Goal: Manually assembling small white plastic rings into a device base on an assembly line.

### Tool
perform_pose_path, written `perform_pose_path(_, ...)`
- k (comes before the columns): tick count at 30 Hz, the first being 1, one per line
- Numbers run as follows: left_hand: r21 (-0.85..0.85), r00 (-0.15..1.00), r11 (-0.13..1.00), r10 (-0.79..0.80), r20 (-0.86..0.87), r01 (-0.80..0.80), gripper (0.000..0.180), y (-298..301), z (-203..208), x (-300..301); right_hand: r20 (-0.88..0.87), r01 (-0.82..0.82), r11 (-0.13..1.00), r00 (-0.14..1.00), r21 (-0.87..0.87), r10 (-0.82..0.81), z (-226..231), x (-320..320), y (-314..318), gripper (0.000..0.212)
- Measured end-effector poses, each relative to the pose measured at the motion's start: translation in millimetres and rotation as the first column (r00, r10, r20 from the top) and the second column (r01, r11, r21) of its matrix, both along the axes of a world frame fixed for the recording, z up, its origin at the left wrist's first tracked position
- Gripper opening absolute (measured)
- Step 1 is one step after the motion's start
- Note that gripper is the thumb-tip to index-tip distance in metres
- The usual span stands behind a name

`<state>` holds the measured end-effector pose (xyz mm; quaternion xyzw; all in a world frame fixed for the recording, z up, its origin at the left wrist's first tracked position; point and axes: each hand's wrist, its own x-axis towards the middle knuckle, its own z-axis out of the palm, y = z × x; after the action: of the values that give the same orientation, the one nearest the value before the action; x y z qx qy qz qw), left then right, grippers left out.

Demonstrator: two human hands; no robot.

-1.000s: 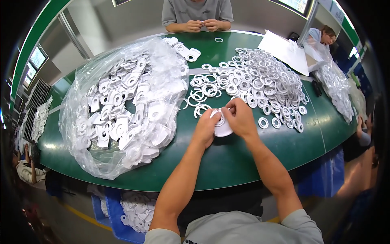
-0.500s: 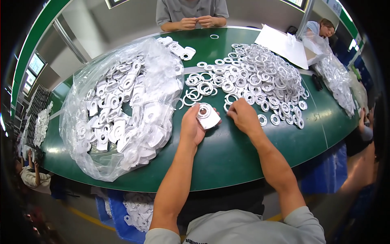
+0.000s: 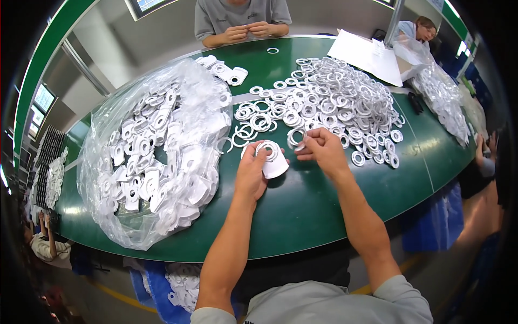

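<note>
My left hand (image 3: 251, 175) is closed on a white plastic part (image 3: 277, 165), which has a rounded tab and a round hole, with the thumb by the hole. Between the fingertips of my right hand (image 3: 325, 153) is a white ring (image 3: 291, 141), tilted up just right of the part and apart from it. A heap of white rings (image 3: 329, 97) spreads beyond my hands. To the left, a clear plastic bag (image 3: 97, 178) lies open around many similar white plastic parts (image 3: 141, 146).
The green table (image 3: 302, 227) curves around in front of me. Across it, a person in a grey shirt (image 3: 243, 16) works with both hands. Cardboard (image 3: 364, 56) and another plastic bag (image 3: 442, 100) lie at the far right. Below the edge stands a blue bin (image 3: 162, 291) of white parts.
My right hand has picked up a ring from beside the heap and holds it near the part. The part in my left hand has turned slightly. The whole view has shifted a little.
</note>
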<state>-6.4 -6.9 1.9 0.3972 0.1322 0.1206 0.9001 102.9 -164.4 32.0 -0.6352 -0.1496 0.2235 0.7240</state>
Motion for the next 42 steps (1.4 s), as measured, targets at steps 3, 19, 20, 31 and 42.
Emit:
perform_pose_path(3,-0.038,1.0,0.999,0.018,0.017,-0.017,0.022,-6.6,-4.7,2.3,-0.038,0.078,0.997,0.996,-0.013,-0.079,1.8,-15.8,8.3,0.019)
perform_pose_path(19,0.123,0.993,0.986,-0.104,-0.05,0.109,0.032,-10.8,7.3,-5.1,0.183,-0.108,0.994,0.977,-0.012,0.109,8.6,-4.6,-9.5,0.025)
perform_pose_path(20,0.112,0.992,0.986,-0.118,-0.053,0.123,0.033,-10.3,5.8,-4.6,0.146,-0.118,0.992,0.983,0.031,0.113,10.1,-4.9,-9.8,0.028)
perform_pose_path(31,0.271,0.997,0.959,-0.069,-0.047,0.079,0.036,-11.0,-14.5,0.4,0.094,-0.057,0.992,0.993,-0.114,0.068,13.4,-7.3,-13.0,0.023)
perform_pose_path(42,0.181,0.998,0.982,-0.054,-0.023,0.058,0.037,-10.8,-11.0,-1.3,0.132,-0.065,0.951,0.985,-0.301,0.109,15.2,-13.6,-1.1,0.02)
